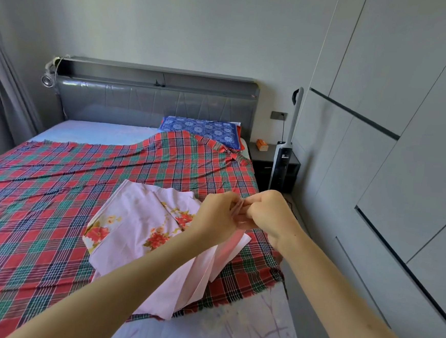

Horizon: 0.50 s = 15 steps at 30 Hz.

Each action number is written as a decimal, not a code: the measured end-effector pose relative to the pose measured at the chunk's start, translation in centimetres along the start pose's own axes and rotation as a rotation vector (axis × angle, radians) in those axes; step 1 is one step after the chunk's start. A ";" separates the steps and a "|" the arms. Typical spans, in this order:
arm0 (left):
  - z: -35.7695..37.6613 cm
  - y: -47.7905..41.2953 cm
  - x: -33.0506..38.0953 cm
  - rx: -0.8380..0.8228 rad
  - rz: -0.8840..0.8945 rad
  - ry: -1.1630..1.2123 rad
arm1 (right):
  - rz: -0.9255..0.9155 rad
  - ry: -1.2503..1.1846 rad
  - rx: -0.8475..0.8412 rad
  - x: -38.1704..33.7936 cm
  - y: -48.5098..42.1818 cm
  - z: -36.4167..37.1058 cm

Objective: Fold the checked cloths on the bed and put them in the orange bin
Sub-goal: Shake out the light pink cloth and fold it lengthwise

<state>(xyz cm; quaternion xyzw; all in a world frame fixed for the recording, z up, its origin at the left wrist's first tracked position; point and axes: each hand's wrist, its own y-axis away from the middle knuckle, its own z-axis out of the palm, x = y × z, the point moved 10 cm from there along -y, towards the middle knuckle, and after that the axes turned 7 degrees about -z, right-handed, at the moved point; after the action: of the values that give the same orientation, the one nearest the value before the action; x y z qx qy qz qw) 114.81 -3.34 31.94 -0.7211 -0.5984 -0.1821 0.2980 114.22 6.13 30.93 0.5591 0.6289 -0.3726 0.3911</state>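
A large red, green and blue checked cloth (54, 195) lies spread across most of the bed. On top of it, near the right side, rests a pink cloth with red flowers (137, 220). My left hand (218, 216) and my right hand (269, 212) meet above the bed's right edge, and both pinch a gathered corner of the pink cloth, which hangs down in folds beneath them. No orange bin is in view.
A blue patterned pillow (201, 128) lies at the grey headboard (155, 102). A dark nightstand (270, 162) with a small orange box (262, 145) and an upright vacuum (284, 160) stand to the right. Grey wardrobe doors (391, 155) line the right wall.
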 end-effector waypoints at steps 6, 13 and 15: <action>1.2 0.4 -1.2 -0.071 -0.011 -0.007 | 0.075 0.047 -0.313 0.4 0.7 1.6; 0.3 0.5 -2.1 -0.056 0.001 0.108 | -0.178 0.422 -0.181 -0.6 -0.4 -0.8; -0.3 0.4 -1.5 -0.089 0.031 0.135 | -0.311 0.466 -0.260 -1.3 -0.2 0.5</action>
<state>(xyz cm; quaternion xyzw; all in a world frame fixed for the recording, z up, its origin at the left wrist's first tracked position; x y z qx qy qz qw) 114.91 -4.67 31.13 -0.7290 -0.5569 -0.2519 0.3082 114.11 5.10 31.91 0.4718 0.8222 -0.2062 0.2426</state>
